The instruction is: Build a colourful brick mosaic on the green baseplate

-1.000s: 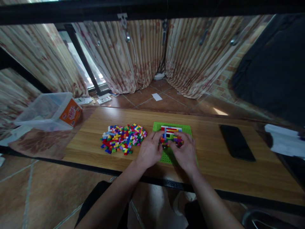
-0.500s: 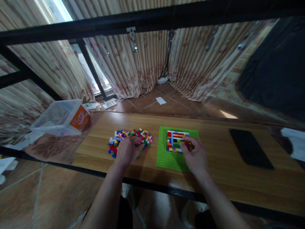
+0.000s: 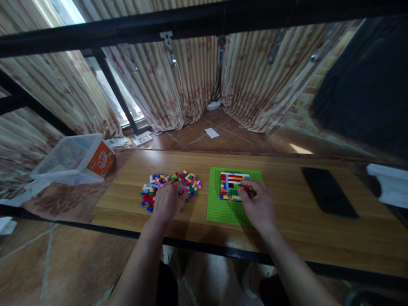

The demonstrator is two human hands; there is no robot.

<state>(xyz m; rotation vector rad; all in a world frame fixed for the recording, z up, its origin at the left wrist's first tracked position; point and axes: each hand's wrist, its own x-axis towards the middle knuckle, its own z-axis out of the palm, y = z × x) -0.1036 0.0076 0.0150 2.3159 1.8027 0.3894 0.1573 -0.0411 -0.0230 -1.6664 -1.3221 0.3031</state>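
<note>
My left hand (image 3: 169, 200) is over a pile of small multicoloured building bricks (image 3: 191, 178), palm down. Its thumb and fingers are curled together among the bricks, and whatever is between them is hidden. To the right lies a bright green studded baseplate (image 3: 216, 212). On it sits a rectangular brick build (image 3: 227, 180) with a mixed-colour border and red and white rows inside. My right hand (image 3: 259, 206) rests over the right side of this build, covering part of it. Its thumb and fingertips are pinched at the bricks; what they grip is too small to tell.
A black flat phone-like slab (image 3: 328, 191) lies on the right of the wooden table (image 3: 287, 238). Beyond the left end stands a clear plastic bin (image 3: 66, 159) with an orange label. A dark metal bar (image 3: 197, 23) crosses above the far side, before striped curtains.
The fingers of my left hand have drawn closer together over the brick pile. My right hand stays at the build with little change. The whole view has shifted slightly.
</note>
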